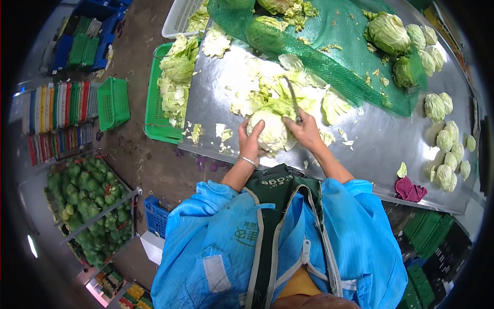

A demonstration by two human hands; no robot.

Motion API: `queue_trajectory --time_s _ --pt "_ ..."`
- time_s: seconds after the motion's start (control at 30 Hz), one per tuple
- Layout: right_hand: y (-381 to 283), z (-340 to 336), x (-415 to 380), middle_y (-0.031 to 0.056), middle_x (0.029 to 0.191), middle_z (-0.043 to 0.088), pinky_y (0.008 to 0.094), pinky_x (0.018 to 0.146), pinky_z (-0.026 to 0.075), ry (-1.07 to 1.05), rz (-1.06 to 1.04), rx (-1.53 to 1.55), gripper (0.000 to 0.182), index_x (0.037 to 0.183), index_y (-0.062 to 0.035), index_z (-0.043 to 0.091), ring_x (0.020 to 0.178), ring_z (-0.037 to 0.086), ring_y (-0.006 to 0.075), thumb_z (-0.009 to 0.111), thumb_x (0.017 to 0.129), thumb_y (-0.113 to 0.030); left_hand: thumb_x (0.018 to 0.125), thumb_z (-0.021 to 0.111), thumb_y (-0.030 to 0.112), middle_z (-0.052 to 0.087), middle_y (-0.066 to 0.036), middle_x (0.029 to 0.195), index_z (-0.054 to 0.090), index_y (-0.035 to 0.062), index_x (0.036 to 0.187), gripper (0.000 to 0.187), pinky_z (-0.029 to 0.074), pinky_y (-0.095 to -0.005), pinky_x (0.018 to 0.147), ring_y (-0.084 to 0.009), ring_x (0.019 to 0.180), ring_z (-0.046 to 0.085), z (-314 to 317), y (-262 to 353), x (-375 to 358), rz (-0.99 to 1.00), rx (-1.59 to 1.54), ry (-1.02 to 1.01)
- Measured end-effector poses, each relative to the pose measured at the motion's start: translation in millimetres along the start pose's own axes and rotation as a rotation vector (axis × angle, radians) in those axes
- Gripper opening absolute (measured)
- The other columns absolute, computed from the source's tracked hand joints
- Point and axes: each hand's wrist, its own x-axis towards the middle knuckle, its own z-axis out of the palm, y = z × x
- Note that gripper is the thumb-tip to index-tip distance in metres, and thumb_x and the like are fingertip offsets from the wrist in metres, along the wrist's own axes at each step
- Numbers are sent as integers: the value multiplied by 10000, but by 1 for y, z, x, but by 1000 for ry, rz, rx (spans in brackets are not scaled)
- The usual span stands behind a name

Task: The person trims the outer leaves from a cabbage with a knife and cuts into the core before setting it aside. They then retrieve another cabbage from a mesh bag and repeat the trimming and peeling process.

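A pale, trimmed cabbage head [268, 133] rests near the front edge of the metal table [221, 135]. My left hand [250, 141] grips it from the left, thumb over its top. In my right hand [307, 132] is a knife [293, 96], its dark blade pointing away from me over the leaves. The fingers of that hand are close against the cabbage's right side. Loose cabbage leaves [272, 92] lie spread just beyond the head, with a larger leaf [335, 107] to the right.
A green mesh sack [329, 67] with untrimmed cabbages [388, 33] covers the far side. Several trimmed heads [446, 139] line the right edge near a maroon cloth [410, 190]. Left of the table stand a green crate [154, 103] of leaves and a white basket [177, 18].
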Motion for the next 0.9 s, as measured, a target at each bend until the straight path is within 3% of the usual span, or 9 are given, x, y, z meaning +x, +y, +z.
queue_trajectory --time_s 0.03,0.13,0.2,0.23,0.33,0.47,0.5,0.63,0.9 --pt "10 1 8 -1 596 551 282 483 376 68 -137 57 514 1208 60 564 527 468 85 708 830 -257 796 753 290 526 -189 1180 285 87 1352 754 570 -452 705 -282 1045 594 0 -2 1 -29 -25 3" --pt "22 -20 26 54 668 610 286 554 448 194 74 -207 515 1218 65 556 599 540 120 696 836 -251 845 654 447 518 -164 1257 324 110 1374 709 544 -507 795 -302 1084 589 -1 -1 -3 -114 0 -20" --pt "30 -42 39 166 819 657 324 705 505 297 -20 -181 567 1232 76 538 752 623 204 707 822 -277 868 555 543 481 -148 1337 342 130 1392 701 477 -584 876 -326 1158 551 -16 -7 5 -246 -187 -202" --pt "20 -50 39 281 1087 614 377 883 481 304 -148 -299 686 1303 74 470 989 618 308 726 801 -318 879 505 591 463 -140 1376 351 139 1401 707 444 -622 917 -337 1195 532 -20 -4 6 -312 -280 -291" --pt "-9 -58 17 321 1309 481 394 990 424 320 -280 -475 885 1398 79 326 1190 521 374 738 775 -395 883 428 650 444 -127 1413 356 146 1424 743 422 -614 961 -343 1248 492 -14 8 -2 -363 -328 -267" --pt "-62 -37 -21 307 1307 497 399 1027 399 -67 23 -247 919 1368 80 393 1234 494 373 764 718 -452 888 420 649 451 -131 1404 350 139 1425 744 419 -606 978 -338 1265 476 -12 3 3 -258 -335 -353" --pt "-42 -25 -18 267 1188 592 384 921 465 -49 -132 -261 847 1331 58 461 1067 599 306 765 722 -446 889 416 650 450 -133 1404 350 139 1425 743 419 -603 982 -337 1265 475 -9 4 1 -216 -310 -377" --pt "-46 -14 -25 29 779 642 261 588 439 -82 154 140 507 1213 28 571 630 516 81 701 840 -290 903 410 629 443 -147 1405 338 134 1430 726 436 -592 975 -342 1254 485 -6 4 -4 -169 -424 -371" --pt "-26 -7 -24 -41 661 573 229 484 364 61 -78 148 208 973 -6 664 551 432 20 624 882 -189 865 645 324 469 -166 1341 269 108 1439 719 511 -444 921 -310 1213 513 -19 23 -17 39 77 -359"
